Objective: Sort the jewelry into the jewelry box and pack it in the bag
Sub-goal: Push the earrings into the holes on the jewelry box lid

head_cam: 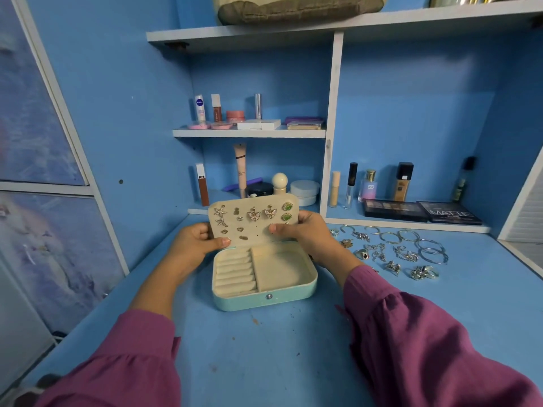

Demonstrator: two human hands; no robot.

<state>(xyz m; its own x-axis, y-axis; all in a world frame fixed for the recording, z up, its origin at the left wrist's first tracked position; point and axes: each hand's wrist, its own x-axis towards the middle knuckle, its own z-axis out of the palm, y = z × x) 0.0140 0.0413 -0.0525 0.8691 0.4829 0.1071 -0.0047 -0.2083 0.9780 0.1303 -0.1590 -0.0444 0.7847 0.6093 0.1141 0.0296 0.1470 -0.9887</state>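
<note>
Fingers of both hands are curled round the upright cream-coloured earring panel (254, 218) of the small turquoise jewelry box with cream velvet lining (264, 301). Left hand (195, 243) pinches the panel at its 8 o'clock corner, the thumb lying on the front face and the other fingers hidden behind. Right hand (302, 233) holds the 4 o'clock side in the same way, thumb on the front. Many small earrings (254, 214) are pinned on the panel: starfish shapes at 10 o'clock, two butterflies near 12 o'clock, green stones at 2 o'clock, and some tiny studs lower.

Under the panel the box lies open on the blue painted table top (264, 362). Its left part has cream ring rolls (235, 273), its right part is one plain compartment (282, 270). A small metal snap button (268, 296) sits on the front wall.

From the box at 3 o'clock, apart from it, a group of silver jewelry (390, 251) lies on the table: rings, chains and big hoops.

At 12 o'clock, behind the box, white shelves (249, 132) against the blue wall carry cosmetic tubes, jars and palettes. Two dark eyeshadow palettes (423, 212) lie at 2 o'clock. Purple sleeves (426, 348) cover both forearms.
</note>
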